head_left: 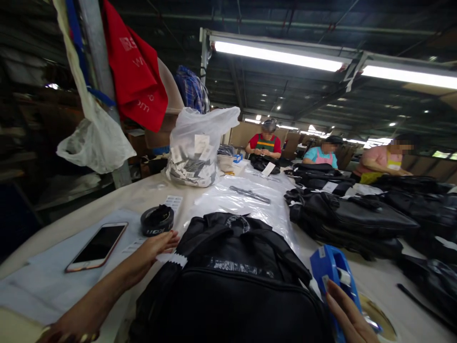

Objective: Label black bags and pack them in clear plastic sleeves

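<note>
A black backpack [228, 305] lies in front of me, with a strip of clear, shiny film across its upper part. At its left side is my left hand [152, 252], fingers stretched out and close to the fabric. A white zigzag-edged strip [172, 258] lies between that hand and the bag; whether the hand touches it I cannot tell. Beyond the bag's right edge, my right hand [348, 312] has its fingers extended in front of a blue tape dispenser [337, 269], partly covering it. Neither hand grips anything that I can see.
Left are a phone [98, 247] on pale sheets, a black strap roll [157, 220] and a label sheet [173, 202]. Clear plastic [246, 195] lies behind the backpack, near a bag of tags [194, 157]. Black bags [350, 209] lie at right; several people work beyond.
</note>
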A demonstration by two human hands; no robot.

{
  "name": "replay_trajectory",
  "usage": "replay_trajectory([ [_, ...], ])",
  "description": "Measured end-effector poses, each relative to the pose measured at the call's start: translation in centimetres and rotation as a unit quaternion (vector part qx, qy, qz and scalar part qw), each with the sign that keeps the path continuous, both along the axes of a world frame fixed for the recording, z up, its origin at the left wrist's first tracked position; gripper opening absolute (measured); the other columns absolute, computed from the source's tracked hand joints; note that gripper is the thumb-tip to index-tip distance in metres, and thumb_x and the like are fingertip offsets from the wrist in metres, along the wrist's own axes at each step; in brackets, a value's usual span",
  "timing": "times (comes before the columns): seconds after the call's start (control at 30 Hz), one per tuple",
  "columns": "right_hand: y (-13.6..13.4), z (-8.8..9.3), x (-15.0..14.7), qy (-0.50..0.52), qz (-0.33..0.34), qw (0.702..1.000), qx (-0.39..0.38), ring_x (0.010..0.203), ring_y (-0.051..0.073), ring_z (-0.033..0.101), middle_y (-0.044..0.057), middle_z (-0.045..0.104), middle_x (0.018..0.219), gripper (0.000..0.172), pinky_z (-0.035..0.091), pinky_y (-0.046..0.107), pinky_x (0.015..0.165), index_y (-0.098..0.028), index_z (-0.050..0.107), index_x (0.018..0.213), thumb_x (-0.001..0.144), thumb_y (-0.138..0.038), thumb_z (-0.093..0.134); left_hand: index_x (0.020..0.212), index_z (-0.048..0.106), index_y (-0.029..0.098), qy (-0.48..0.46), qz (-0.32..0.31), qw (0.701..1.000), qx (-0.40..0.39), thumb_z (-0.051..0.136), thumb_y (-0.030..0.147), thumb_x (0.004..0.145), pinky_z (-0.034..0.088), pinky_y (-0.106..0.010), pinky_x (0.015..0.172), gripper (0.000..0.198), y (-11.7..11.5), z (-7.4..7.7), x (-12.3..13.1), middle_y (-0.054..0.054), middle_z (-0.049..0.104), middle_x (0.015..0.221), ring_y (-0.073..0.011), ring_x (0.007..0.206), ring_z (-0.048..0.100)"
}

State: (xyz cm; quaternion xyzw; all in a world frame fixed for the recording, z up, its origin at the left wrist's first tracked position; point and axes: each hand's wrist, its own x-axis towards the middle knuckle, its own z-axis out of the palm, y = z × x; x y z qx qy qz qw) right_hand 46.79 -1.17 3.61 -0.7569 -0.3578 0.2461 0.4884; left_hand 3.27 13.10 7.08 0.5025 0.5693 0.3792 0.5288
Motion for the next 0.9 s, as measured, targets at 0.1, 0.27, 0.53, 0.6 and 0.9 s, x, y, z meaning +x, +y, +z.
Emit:
replay_trajectory([
  [0.1, 2.9, -0.6, 0.6, 0.022, -0.01, 1.0, 0.004, 0.132, 0.028, 0.034, 0.002, 0.052, 0.132, 0.066, 0.017, 0.041, 0.115, -0.026, 0.058, 0.117, 0.062, -0.061, 0.062, 0.109, 0.063, 0.017, 0.035, -0.02, 0.999, -0.006, 0.054, 0.067, 0.073, 0.044, -0.042, 0.098, 0.062, -2.8, 1.1, 0.1, -0.008, 0.061, 0.121, -0.0295, 0.119, 0.05],
  [0.27, 5.4, 1.6, 1.0, 0.081, 0.108, 0.991, -0.024, 0.126, 0.028, 0.043, 0.007, 0.061, 0.121, 0.068, 0.026, 0.039, 0.112, -0.021, 0.063, 0.111, 0.052, -0.053, 0.075, 0.105, 0.066, 0.019, 0.092, -0.046, 0.994, 0.023, 0.054, 0.077, 0.065, 0.042, -0.041, 0.1, 0.072, -4.2, 1.0, -0.1, -0.006, 0.064, 0.115, -0.0314, 0.114, 0.053],
  [0.53, 8.4, 4.0, 0.7, -0.034, 0.216, 0.97, -0.103, 0.096, 0.028, 0.061, 0.006, 0.07, 0.093, 0.051, 0.046, 0.036, 0.09, -0.015, 0.07, 0.091, 0.042, -0.022, 0.083, 0.124, 0.054, 0.018, 0.249, -0.034, 0.954, 0.164, 0.066, 0.066, 0.056, 0.039, -0.045, 0.101, 0.084, -4.0, -0.5, 0.5, -0.011, 0.059, 0.121, -0.0355, 0.112, 0.053],
  [0.6, 8.6, 6.3, 1.2, -0.043, 0.224, 0.967, -0.112, 0.076, 0.024, 0.063, 0.003, 0.069, 0.076, 0.043, 0.049, 0.03, 0.073, -0.015, 0.071, 0.083, 0.042, -0.016, 0.081, 0.13, 0.048, 0.017, 0.275, -0.043, 0.94, 0.198, 0.068, 0.06, 0.055, 0.035, -0.045, 0.105, 0.089, -4.6, -0.4, 1.1, -0.012, 0.051, 0.131, -0.0347, 0.119, 0.047],
  [0.9, 5.9, 7.9, -4.7, 0.022, 0.243, 0.964, -0.107, 0.07, 0.023, 0.063, 0.004, 0.068, 0.084, 0.07, 0.05, 0.03, 0.058, -0.021, 0.065, 0.109, 0.045, -0.044, 0.081, 0.14, 0.031, 0.008, 0.365, -0.1, 0.92, 0.098, 0.061, 0.044, 0.068, 0.033, -0.041, 0.105, 0.086, -2.5, -1.4, 4.4, -0.018, 0.041, 0.139, -0.0318, 0.127, 0.04],
])
